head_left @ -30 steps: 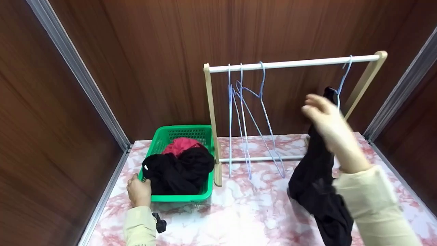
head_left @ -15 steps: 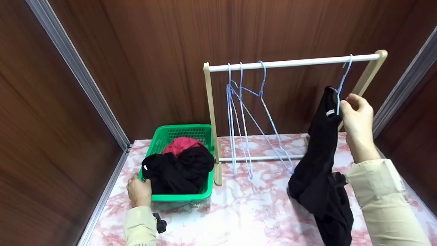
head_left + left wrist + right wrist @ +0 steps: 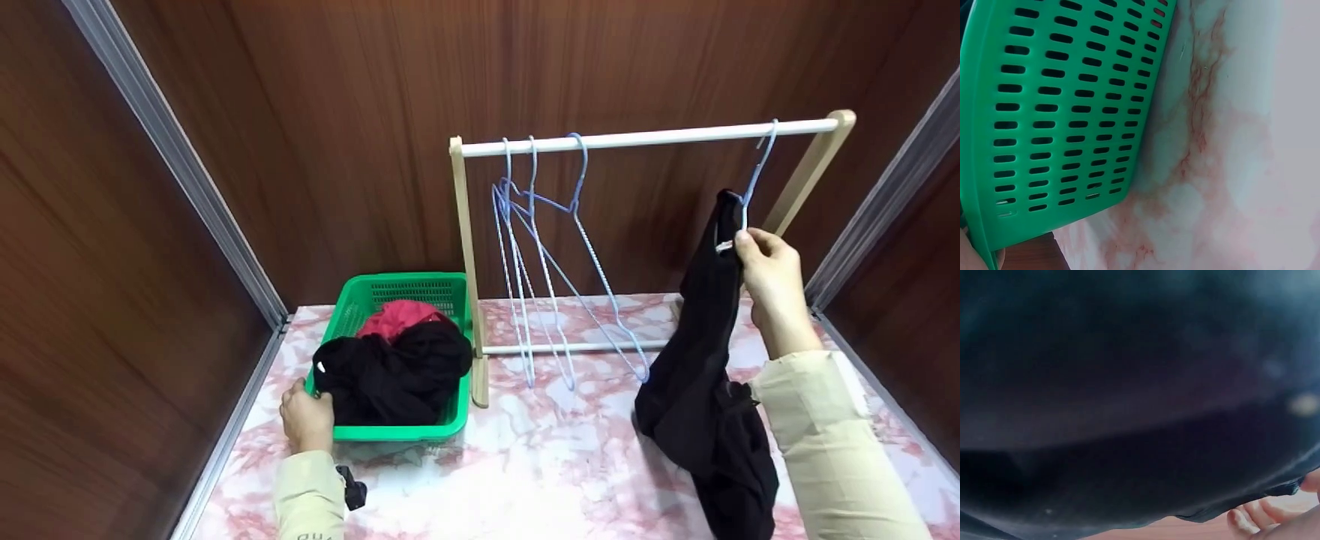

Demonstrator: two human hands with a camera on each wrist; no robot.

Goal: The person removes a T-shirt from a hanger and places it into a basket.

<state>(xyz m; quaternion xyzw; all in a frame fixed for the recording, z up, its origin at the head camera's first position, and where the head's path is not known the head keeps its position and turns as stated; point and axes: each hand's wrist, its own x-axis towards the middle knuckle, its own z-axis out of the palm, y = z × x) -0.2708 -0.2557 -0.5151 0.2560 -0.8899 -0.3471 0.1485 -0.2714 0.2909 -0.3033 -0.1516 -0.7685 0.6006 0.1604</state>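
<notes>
At the right end of the rack, a black garment (image 3: 701,330) with a white label hangs from a blue hanger (image 3: 757,169) and trails down onto the table. My right hand (image 3: 774,281) pinches its top edge close beside the hanger. The right wrist view is mostly filled by the dark cloth (image 3: 1129,478), with fingertips (image 3: 1238,520) at its lower edge. My left hand (image 3: 306,416) grips the near left corner of a green basket (image 3: 397,433). Black cloth (image 3: 390,375) and a red cloth (image 3: 401,319) lie heaped inside that basket.
The rack has a white rail (image 3: 660,137) on wooden posts. Toward its left end hang several bare hangers (image 3: 596,255). Below is a pink-and-white marbled table (image 3: 525,465), with brown panels (image 3: 375,135) behind and at both sides.
My right hand has moved right past the garment, then back left onto its top edge beside the hanger. The bare hangers have swung slightly. My left hand stays on the basket.
</notes>
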